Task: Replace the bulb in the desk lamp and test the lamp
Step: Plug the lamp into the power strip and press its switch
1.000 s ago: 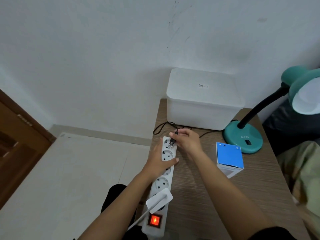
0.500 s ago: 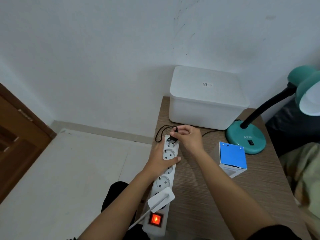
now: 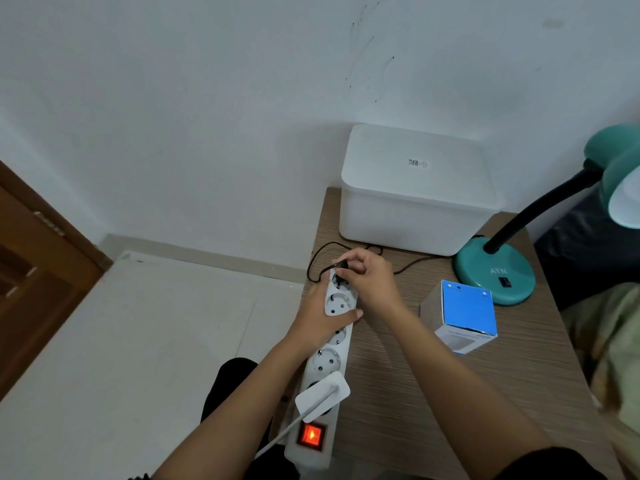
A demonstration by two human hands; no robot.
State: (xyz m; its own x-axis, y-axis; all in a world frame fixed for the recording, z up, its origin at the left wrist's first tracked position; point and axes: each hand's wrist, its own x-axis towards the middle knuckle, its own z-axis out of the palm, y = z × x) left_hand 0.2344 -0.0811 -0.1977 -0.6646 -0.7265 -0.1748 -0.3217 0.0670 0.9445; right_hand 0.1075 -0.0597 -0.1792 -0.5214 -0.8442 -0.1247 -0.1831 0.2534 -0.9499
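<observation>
A teal desk lamp point(image 3: 495, 271) stands at the table's right, its black neck curving up to a teal shade point(image 3: 620, 181) at the frame edge. Its dark cord point(image 3: 412, 263) runs left to a black plug point(image 3: 341, 268), which my right hand point(image 3: 372, 278) pinches at the far socket of a white power strip point(image 3: 329, 355). My left hand point(image 3: 317, 320) presses down across the strip's middle. The strip's switch point(image 3: 311, 435) glows red. A blue-topped bulb box point(image 3: 464, 315) stands beside the lamp base.
A white lidded plastic box point(image 3: 415, 192) sits at the back of the wooden table point(image 3: 450, 393) against the wall. A white adapter point(image 3: 322, 396) occupies a near socket. A brown door point(image 3: 38, 271) is at left, dark and patterned fabric at right.
My right hand has brought the black plug down onto the strip's far socket; its prongs no longer show. The left hand stays on the strip.
</observation>
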